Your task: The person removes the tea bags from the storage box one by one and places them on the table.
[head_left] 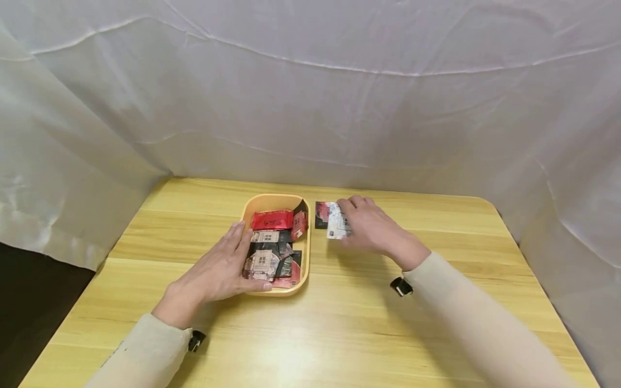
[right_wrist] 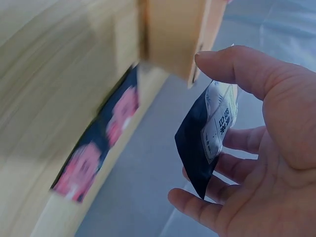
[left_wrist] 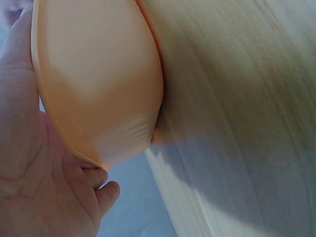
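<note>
My left hand (head_left: 218,269) rests on the left side of an orange plastic tray (head_left: 249,202), its fingers lying along the rim and its thumb across the near edge. In the left wrist view, the tray's outer wall (left_wrist: 98,89) fills the space beside the palm. Inside the tray lie several flat sachets, among them a shiny red one (head_left: 271,219) and a dark one with a pale label (head_left: 262,264). To the right of the tray, my right hand (head_left: 371,229) holds a white-fronted, dark-backed sachet (right_wrist: 217,118) between thumb and fingers, raised off the table.
Two black sachets with pink-red prints (right_wrist: 81,168) lie side by side on the wooden table (head_left: 368,334), close to its far edge; one (head_left: 320,215) shows in the head view beside the tray. Pale fabric (head_left: 310,118) hangs behind the table and at both sides.
</note>
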`<state>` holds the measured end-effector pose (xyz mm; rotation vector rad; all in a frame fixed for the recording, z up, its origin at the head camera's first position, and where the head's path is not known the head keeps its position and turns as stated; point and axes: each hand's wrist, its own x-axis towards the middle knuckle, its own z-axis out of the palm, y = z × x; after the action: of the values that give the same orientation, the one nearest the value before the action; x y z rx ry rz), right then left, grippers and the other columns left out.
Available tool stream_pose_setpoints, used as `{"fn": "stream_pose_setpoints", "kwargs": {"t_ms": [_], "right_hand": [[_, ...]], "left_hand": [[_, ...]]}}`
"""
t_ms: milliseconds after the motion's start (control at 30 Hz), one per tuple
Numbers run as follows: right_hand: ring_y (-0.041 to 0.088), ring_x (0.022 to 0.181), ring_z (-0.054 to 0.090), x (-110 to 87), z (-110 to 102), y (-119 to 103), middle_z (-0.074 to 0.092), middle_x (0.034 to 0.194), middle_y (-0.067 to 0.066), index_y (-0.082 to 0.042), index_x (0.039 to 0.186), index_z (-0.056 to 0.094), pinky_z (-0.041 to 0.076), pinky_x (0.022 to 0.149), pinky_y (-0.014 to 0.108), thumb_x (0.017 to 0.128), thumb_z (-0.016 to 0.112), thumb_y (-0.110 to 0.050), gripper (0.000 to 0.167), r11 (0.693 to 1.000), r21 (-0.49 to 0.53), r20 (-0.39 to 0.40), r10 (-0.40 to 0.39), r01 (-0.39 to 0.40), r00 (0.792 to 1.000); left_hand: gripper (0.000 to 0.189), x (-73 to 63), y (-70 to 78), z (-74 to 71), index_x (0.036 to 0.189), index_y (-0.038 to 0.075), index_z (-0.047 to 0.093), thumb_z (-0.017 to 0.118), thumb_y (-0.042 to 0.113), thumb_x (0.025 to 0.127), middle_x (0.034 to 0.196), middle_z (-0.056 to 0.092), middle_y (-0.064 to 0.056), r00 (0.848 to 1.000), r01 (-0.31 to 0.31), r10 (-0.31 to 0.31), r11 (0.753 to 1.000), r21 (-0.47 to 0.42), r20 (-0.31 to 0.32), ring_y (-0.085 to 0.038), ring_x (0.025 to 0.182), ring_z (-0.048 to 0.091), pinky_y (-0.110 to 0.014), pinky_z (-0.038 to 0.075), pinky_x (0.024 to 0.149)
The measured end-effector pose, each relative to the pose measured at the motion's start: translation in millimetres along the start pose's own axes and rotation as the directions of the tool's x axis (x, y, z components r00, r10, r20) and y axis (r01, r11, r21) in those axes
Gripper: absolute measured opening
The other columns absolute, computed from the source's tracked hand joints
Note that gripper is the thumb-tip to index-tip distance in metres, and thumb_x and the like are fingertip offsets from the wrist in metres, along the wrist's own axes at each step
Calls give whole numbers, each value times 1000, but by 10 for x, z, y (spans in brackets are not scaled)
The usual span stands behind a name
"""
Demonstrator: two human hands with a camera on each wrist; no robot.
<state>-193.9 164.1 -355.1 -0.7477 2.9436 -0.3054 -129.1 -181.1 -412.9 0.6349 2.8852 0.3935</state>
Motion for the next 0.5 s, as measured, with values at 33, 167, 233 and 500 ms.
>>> {"fn": "stream_pose_setpoints", "kwargs": {"t_ms": [33, 167, 233, 500], "right_hand": [[43, 132, 52, -17, -3, 56, 52, 148, 25, 1, 156, 42, 47, 113, 58, 82, 87, -26, 90, 1000, -4, 5, 5, -5, 1000], [45, 130, 53, -73, -43, 299, 54, 146, 28, 3, 155, 43, 48, 110, 60, 83, 87, -26, 90, 999, -23, 33, 29, -29, 999], [47, 132, 52, -90, -78, 422, 53, 146, 29, 4, 155, 41, 47, 111, 62, 84, 87, -27, 91, 998, -34, 55, 55, -53, 997], [55, 138, 46, -79, -103, 855, 49, 149, 36, 10, 155, 39, 37, 119, 68, 83, 85, -25, 92, 994, -65, 113, 100, -93, 989]], "left_hand": [[139, -1, 3, 2, 166, -6, 12, 61, 91, 79, 175, 1, -27, 1000, 2, -2, 1000, -1, 2, -44, 163, 5, -57, 17, 130], [137, -12, 8, 9, 166, -5, 12, 65, 87, 80, 175, 0, -27, 1000, 10, -10, 1000, -2, 6, -44, 163, 4, -57, 17, 130], [137, -16, 5, 12, 166, -5, 12, 65, 87, 80, 175, 0, -27, 1000, 10, -10, 1000, -1, 5, -44, 163, 4, -57, 17, 130], [141, -54, -31, 8, 166, -5, 13, 57, 95, 77, 175, -1, -26, 1000, 10, -10, 1000, -3, 7, -44, 163, 4, -57, 18, 130]]}}
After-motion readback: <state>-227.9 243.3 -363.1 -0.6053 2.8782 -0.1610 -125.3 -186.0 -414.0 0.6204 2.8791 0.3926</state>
